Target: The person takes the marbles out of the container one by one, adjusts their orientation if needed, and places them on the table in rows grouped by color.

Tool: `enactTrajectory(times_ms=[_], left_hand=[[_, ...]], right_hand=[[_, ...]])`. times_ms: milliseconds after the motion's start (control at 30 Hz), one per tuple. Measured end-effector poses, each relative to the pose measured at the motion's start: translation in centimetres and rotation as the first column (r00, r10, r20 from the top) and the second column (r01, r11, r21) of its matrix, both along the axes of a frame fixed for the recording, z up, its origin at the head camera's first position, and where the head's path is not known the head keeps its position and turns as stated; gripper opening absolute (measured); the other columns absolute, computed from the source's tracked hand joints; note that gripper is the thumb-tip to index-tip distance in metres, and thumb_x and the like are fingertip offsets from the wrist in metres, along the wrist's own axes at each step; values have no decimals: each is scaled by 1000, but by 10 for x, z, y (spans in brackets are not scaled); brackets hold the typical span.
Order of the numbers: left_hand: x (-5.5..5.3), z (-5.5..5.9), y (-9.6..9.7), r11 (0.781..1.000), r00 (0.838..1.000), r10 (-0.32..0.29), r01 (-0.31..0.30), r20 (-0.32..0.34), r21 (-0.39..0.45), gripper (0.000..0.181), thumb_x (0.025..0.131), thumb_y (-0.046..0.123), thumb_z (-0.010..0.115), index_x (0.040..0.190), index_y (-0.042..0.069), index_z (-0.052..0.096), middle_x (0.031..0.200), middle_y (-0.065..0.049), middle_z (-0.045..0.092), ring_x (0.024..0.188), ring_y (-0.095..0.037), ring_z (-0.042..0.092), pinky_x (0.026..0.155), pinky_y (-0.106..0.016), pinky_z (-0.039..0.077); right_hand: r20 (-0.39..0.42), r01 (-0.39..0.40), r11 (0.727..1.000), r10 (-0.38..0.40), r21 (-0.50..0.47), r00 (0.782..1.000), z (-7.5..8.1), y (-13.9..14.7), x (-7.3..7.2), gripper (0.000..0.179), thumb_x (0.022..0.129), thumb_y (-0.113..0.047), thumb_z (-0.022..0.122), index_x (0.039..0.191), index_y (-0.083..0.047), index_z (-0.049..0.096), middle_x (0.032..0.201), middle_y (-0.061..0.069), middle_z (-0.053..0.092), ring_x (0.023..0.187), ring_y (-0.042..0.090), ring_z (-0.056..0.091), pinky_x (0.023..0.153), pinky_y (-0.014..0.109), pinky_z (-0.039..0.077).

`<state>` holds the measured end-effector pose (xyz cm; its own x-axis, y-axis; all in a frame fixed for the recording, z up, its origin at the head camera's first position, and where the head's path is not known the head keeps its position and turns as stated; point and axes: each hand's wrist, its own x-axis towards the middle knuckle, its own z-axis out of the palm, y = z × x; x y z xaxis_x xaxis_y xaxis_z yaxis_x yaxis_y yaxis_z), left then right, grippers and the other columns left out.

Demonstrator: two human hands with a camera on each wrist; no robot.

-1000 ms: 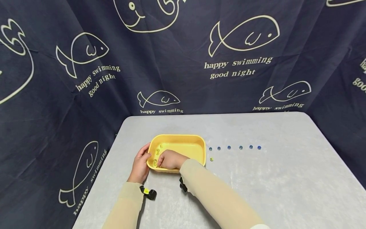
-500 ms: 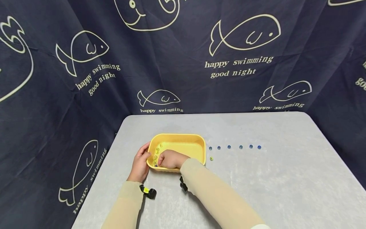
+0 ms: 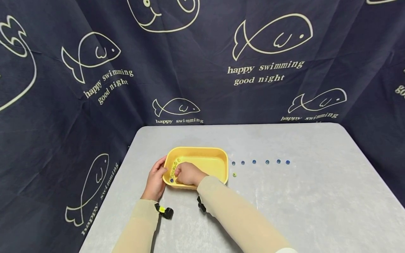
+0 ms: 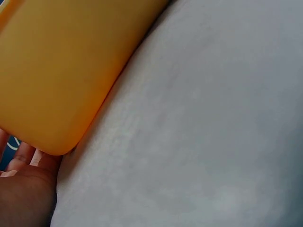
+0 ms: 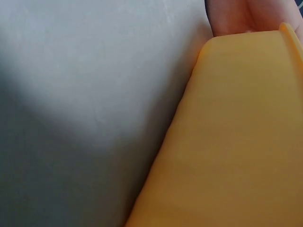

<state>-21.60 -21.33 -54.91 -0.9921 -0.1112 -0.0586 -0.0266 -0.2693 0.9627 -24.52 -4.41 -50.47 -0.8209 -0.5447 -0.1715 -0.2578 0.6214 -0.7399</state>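
A yellow plastic bin point(image 3: 200, 151) sits on the table with several yellow marbles point(image 3: 175, 163) gathered along its left end. One blue marble point(image 3: 172, 180) lies in its near left corner. My left hand point(image 3: 155, 181) grips the left end, thumb at the rim and fingers along the outer wall; the left wrist view shows fingers point(image 4: 21, 156) at the bin's corner. Reaching in over the near side, my right hand point(image 3: 190, 174) has curled fingers close beside the marbles. Its fingertips are partly hidden, and I cannot tell whether they hold a marble.
To the right of the bin, several blue marbles point(image 3: 254, 162) form a spaced row on the grey table point(image 3: 300, 196). A single yellow-green marble point(image 3: 234, 174) lies below the row's left end. Dark blue cloth point(image 3: 215, 91) hangs behind the table and at its sides.
The blue marble in the near left corner has come into sight as my right hand shifted slightly away from it. Yellow marbles have bunched closer together. My left hand keeps its place on the bin.
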Motion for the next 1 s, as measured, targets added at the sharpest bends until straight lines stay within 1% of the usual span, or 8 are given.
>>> enactTrajectory(times_ms=[67, 200, 333, 433, 533, 667, 833, 1000], left_hand=[[0, 0, 1, 1000, 1000, 1, -1, -1, 2, 55, 97, -9, 44, 151, 3, 47, 154, -12, 44, 142, -23, 41, 116, -37, 38], [0, 0, 0, 1000, 1000, -10, 10, -3, -2, 55, 98, -8, 43, 152, 3, 46, 155, -12, 42, 143, -23, 40, 116, -37, 38], [0, -1, -1, 1000, 1000, -4, 4, 0, -3, 55, 98, -8, 44, 152, 4, 46, 155, -12, 42, 143, -23, 40, 116, -37, 39], [-1, -1, -2, 1000, 1000, -6, 6, -5, 3, 56, 98, -8, 44, 152, 3, 46, 155, -12, 42, 143, -23, 40, 115, -36, 40], [-1, -1, -1, 1000, 1000, -14, 14, -12, 9, 56, 97, -9, 43, 152, 2, 45, 156, -14, 41, 143, -25, 40, 114, -36, 41], [-2, -1, -1, 1000, 1000, -9, 9, -7, 11, 57, 96, -9, 44, 152, 2, 46, 156, -13, 41, 143, -24, 40, 113, -35, 42], [-3, -1, 0, 1000, 1000, -2, 2, -2, 8, 57, 96, -8, 45, 152, 3, 46, 157, -12, 41, 144, -22, 39, 113, -34, 42], [-3, -1, -1, 1000, 1000, -1, 1, -3, 15, 56, 96, -9, 45, 151, 2, 46, 156, -14, 42, 143, -24, 40, 111, -32, 44]], right_hand=[[0, -8, 1000, 8, -3, 1000, 0, -1, 0, 10, 83, -7, 78, 92, -9, 74, 86, -7, 68, 80, 11, 58, 78, 24, 50], [3, -15, 1000, 15, -6, 1000, 2, -3, 1, 7, 83, -5, 76, 88, -10, 76, 86, -5, 70, 79, 11, 59, 75, 24, 51], [-27, -47, 999, 47, 7, 999, 1, -6, 0, 8, 82, -5, 73, 85, -12, 78, 85, -5, 72, 76, 9, 59, 74, 21, 50], [-50, -69, 997, 71, 29, 996, -1, -8, -2, 8, 82, -6, 74, 82, -13, 78, 83, -7, 72, 76, 6, 59, 74, 19, 50], [-41, -70, 997, 71, 39, 997, -2, -11, -4, 7, 82, -7, 76, 80, -13, 76, 82, -6, 71, 75, 7, 59, 73, 19, 50], [-35, -72, 996, 73, 44, 997, -1, -12, -5, 8, 82, -6, 78, 80, -13, 74, 79, -7, 69, 75, 8, 58, 72, 20, 50], [-36, -79, 995, 81, 62, 996, -1, -12, -7, 14, 80, -1, 73, 79, -14, 76, 76, -11, 65, 74, 8, 57, 71, 19, 48], [-19, -103, 992, 105, 73, 994, 2, -11, -8, 19, 79, 3, 71, 81, -14, 78, 77, -11, 66, 75, 9, 57, 72, 19, 47]])
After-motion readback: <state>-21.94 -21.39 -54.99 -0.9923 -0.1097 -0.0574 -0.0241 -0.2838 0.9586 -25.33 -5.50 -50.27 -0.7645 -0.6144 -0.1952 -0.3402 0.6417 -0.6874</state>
